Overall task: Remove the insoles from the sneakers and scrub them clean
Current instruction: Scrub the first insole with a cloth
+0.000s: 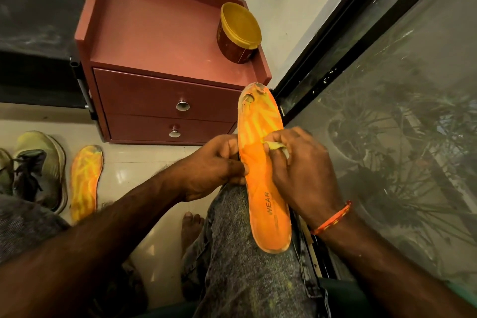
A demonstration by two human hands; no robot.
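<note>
An orange insole (263,178) with the word WEAR printed near its heel lies lengthwise on my right knee, its worn toe end pointing away. My left hand (214,165) grips its left edge at mid-length. My right hand (299,170) pinches a small pale cloth (275,145) and presses it on the insole's middle. A second orange insole (86,181) lies on the floor at the left, beside a grey-green sneaker (42,170). Another sneaker (4,170) is cut off by the left frame edge.
A reddish two-drawer cabinet (165,100) stands ahead, with a lidded yellow-and-brown tub (238,33) on its top. A dark-framed window (387,100) runs along the right side. My bare foot (191,227) rests on the glossy tiled floor.
</note>
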